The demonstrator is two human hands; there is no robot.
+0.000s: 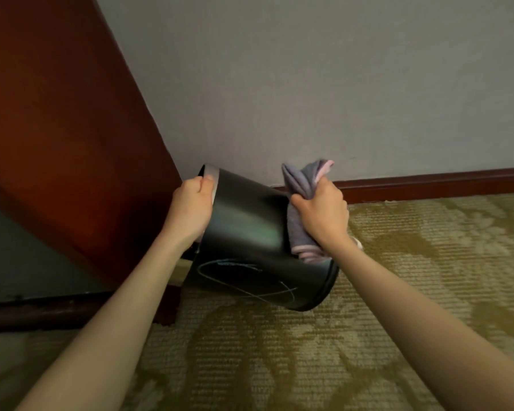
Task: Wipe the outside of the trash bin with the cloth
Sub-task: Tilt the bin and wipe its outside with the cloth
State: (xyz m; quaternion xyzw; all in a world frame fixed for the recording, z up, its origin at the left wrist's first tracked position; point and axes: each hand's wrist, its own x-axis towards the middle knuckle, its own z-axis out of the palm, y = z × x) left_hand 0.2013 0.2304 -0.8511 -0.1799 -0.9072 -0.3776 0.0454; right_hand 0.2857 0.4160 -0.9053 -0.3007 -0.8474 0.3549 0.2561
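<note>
The trash bin (250, 232) is black and glossy, and we see it tipped well over on its side; its mouth, ringed by a silver rim (212, 173), points up and to the left, while its base (324, 292) points down and to the right; thin pale scratches (250, 277) loop across the side facing us. It sits low in the corner of the room, above the carpet (398, 292); we cannot tell whether its lower edge touches the pile or hangs just clear of it.

The left hand (190, 206) is clamped on the rim at the bin's upper left, thumb lying on the outside of the silver band and fingers curled over the edge; the fingertips are hidden from us. The right hand (321, 215) is closed in a fist round the cloth (300, 179), a grey-lilac one with a pink edge; the cloth is bunched, one end sticking up above the knuckles and the other hanging below the wrist, and it lies against the bin's right side near the base. Both forearms are bare and reach in from the bottom of the view.

Behind the bin we see a pale wall (309, 84) with a dark red-brown baseboard (428, 180) running along its foot; to the left stands a reddish wooden panel (57, 114), just beside the bin's mouth; the carpet is olive and beige with a leafy pattern.
</note>
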